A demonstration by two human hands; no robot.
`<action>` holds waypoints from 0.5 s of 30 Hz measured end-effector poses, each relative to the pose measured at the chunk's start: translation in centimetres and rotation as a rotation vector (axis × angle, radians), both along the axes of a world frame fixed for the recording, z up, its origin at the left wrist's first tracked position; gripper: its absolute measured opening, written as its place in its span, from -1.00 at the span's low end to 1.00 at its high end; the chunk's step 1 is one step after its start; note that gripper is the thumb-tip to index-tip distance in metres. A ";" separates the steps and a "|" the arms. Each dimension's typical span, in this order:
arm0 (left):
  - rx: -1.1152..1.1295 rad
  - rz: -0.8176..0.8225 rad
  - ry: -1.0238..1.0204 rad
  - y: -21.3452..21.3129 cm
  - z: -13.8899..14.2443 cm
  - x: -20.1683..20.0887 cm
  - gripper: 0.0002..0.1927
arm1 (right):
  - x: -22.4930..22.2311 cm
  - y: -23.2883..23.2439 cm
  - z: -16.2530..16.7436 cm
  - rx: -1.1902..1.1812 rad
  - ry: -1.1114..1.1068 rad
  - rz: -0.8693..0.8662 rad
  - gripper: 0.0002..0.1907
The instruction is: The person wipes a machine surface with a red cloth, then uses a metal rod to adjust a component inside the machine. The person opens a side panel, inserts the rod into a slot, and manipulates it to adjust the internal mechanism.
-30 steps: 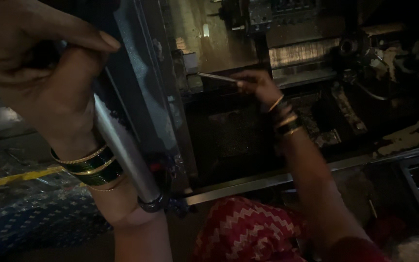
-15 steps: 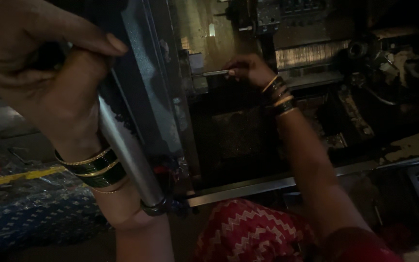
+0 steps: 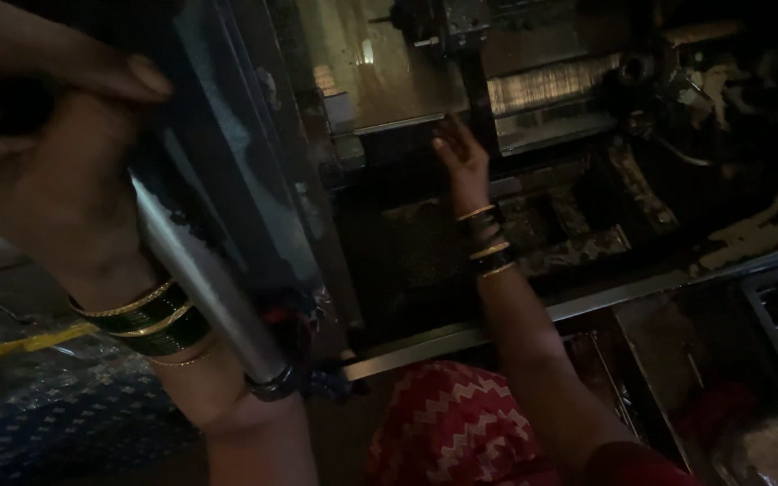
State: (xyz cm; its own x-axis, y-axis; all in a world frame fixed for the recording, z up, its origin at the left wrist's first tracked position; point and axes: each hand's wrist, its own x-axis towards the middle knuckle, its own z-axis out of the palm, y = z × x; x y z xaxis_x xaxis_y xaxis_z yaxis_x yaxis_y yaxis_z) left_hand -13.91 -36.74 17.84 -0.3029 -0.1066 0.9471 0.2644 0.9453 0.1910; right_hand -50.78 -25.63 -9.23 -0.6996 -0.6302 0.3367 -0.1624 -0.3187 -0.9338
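The head camera looks down into a dim machine bay, and it is the only view.

The left hand fills the upper left corner, very close to the lens. Its fingers are clenched around the top of a metal rod, a smooth grey bar that runs down and to the right from under the palm and ends in a dark ring near the person's forearm. The thumb lies across the top of the fist. Green and gold bangles sit on that wrist, just beside the rod. Behind the rod stands a tilted grey metal panel of the machine's frame.

The right hand is stretched well forward into the machine, far from the left one. Its fingers are spread and reach up to the lower edge of a pale flat plate; the fingertips appear to touch that edge, but the light is too poor to tell whether they grasp anything, so its grip cannot be judged. Dark and gold bangles circle this wrist.

To the right of the hand a ribbed, comb-like metal part catches the light. Below the forearm a bright metal rail crosses the bay at a slant. Red cloth with a white zigzag pattern lies at the bottom, under the right arm.
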 end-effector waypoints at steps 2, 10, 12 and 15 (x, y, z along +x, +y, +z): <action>0.001 -0.004 0.001 0.1 -0.1 -0.1 -0.94 | 0.2 -0.4 0.0 0.052 0.020 -0.004 -0.35; 0.008 -0.007 0.015 0.3 0.0 -0.3 -0.94 | 1.1 0.0 1.6 0.001 0.197 -0.046 -0.31; 0.009 -0.009 0.022 0.3 -0.1 -0.4 -0.94 | 1.3 0.4 1.9 0.085 0.154 -0.050 -0.25; 0.004 -0.010 0.028 0.3 -0.2 -0.2 -0.93 | 1.8 0.5 2.1 0.131 0.084 -0.011 -0.22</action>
State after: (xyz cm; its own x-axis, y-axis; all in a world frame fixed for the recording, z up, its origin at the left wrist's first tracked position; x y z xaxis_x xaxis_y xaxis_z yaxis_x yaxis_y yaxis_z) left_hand -14.07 -36.43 17.68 -0.2774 -0.1073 0.9547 0.2791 0.9419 0.1870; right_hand -48.99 -25.10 -7.14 -0.6796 -0.6650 0.3097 -0.2444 -0.1927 -0.9503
